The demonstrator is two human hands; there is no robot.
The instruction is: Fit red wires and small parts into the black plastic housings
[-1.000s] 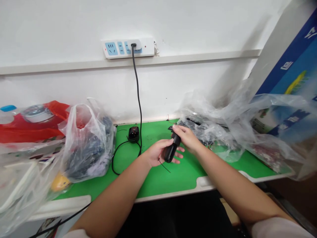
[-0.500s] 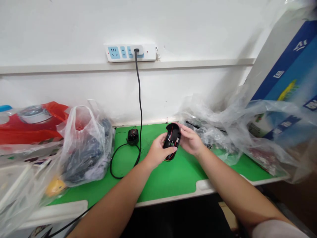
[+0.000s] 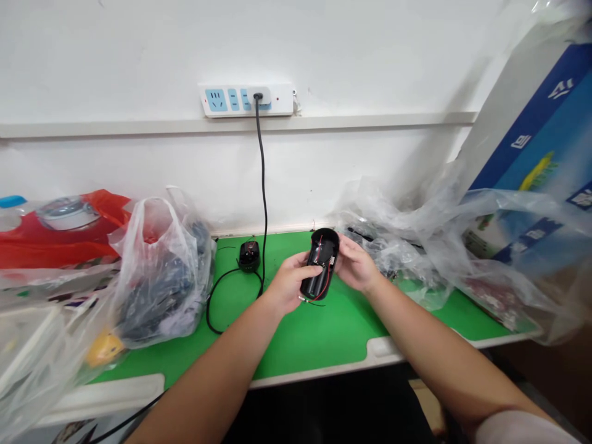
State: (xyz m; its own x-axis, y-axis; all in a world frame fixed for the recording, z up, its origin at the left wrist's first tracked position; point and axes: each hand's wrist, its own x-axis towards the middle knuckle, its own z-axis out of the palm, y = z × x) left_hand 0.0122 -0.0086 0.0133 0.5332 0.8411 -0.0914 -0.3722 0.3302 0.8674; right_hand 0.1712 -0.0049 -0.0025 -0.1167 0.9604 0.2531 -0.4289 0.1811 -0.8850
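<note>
Above the green mat, a black plastic housing (image 3: 319,277) is held tilted so its hollow inside faces me. Dark cylindrical parts and thin red wires sit in it, and a wire end pokes out past its lower edge. My left hand (image 3: 292,282) is closed around its left side, thumb lying over the inner parts. On the far right edge, my right hand (image 3: 356,266) grips the same housing, with its fingertips partly hidden behind it. Left of my hands, a small glossy black device (image 3: 249,256) rests on the mat beside a black cable.
The black cable (image 3: 263,179) runs from a wall power strip (image 3: 226,100) down to the green mat (image 3: 319,345). Plastic bags (image 3: 157,290) crowd the left, beside a yellow toy (image 3: 105,349). Clear plastic wrapping (image 3: 416,246) and a large blue-and-white box (image 3: 522,142) occupy the right.
The housing has been turned and tipped in my hands, so more of its inside and dark cylinders shows. The loose wire end now sticks out at the bottom. Both hands keep their hold.
</note>
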